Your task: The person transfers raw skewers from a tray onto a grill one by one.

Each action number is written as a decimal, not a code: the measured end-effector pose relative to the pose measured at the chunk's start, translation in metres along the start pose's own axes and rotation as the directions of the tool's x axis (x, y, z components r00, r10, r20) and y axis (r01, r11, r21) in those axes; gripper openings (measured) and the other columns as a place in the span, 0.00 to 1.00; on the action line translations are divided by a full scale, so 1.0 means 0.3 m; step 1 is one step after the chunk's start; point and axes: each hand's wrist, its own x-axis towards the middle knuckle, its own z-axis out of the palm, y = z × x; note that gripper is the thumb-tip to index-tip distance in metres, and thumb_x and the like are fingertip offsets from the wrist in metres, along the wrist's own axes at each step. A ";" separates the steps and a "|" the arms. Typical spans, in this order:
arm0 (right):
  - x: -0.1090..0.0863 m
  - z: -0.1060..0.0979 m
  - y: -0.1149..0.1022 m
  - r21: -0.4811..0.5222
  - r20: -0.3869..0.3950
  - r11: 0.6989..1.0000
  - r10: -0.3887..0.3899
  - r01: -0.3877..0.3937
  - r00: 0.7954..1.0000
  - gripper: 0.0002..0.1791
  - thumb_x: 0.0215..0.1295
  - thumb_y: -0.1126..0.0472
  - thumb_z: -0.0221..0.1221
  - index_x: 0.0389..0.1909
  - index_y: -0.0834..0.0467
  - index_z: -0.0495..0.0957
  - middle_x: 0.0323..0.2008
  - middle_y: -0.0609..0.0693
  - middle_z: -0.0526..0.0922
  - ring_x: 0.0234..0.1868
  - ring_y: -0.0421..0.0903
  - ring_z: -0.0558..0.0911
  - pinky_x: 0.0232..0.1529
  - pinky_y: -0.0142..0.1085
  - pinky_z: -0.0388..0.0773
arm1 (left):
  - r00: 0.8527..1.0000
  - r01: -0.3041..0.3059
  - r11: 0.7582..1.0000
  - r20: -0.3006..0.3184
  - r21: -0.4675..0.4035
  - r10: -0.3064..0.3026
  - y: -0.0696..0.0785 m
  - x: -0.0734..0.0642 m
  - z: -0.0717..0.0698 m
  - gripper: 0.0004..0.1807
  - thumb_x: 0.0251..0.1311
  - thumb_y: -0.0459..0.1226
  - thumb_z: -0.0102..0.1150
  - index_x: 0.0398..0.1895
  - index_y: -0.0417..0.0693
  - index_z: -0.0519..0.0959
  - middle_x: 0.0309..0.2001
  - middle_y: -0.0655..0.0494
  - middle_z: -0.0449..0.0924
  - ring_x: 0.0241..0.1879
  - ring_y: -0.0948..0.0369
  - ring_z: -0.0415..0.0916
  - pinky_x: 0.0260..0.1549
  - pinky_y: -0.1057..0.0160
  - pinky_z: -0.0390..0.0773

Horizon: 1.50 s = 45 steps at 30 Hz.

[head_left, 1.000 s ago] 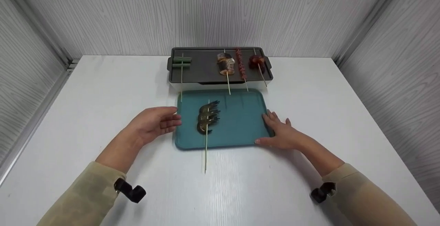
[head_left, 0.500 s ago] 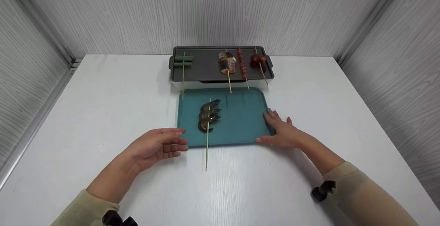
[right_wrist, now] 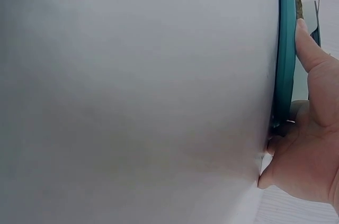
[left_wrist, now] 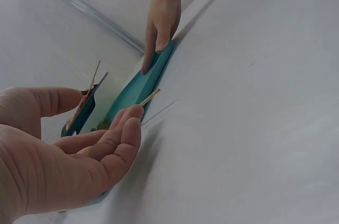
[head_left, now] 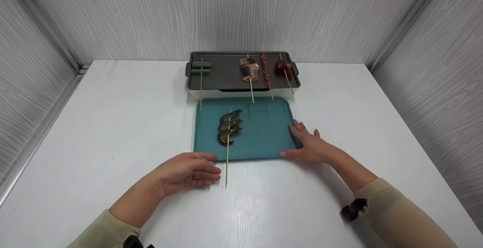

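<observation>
A teal tray (head_left: 264, 134) lies on the white table, with a shrimp skewer (head_left: 228, 129) on its left half. The bare stick points toward me past the front rim. My left hand (head_left: 185, 174) is at the tray's front left corner, just left of that stick, holding nothing. In the left wrist view the left hand (left_wrist: 79, 166) has its thumb apart from loosely bent fingers, and the stick end (left_wrist: 151, 97) shows behind the fingertips. My right hand (head_left: 311, 148) holds the tray's front right corner, thumb at the front rim and fingers at the right side.
Behind the tray stands a dark grill plate (head_left: 226, 74). On it lie a green vegetable skewer (head_left: 201, 68), a chunky browned skewer (head_left: 249, 70), a thin red skewer (head_left: 265, 70) and a dark red skewer (head_left: 283, 68). Several sticks overhang its front edge.
My left hand has moved from the tray's left side toward me and rightward, to the front left corner near the stick. My right hand stays at the tray.
</observation>
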 end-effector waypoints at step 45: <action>-0.004 -0.002 -0.003 0.008 0.012 1.000 0.013 -0.014 1.000 0.63 0.69 0.31 0.63 0.86 0.63 0.40 0.86 0.59 0.31 0.85 0.57 0.31 0.77 0.64 0.20 | 0.999 -0.046 0.997 -0.011 -0.070 0.045 0.010 0.054 0.069 0.30 0.73 0.27 0.60 0.76 0.29 0.67 0.52 0.40 0.86 0.45 0.57 0.89 0.49 0.61 0.86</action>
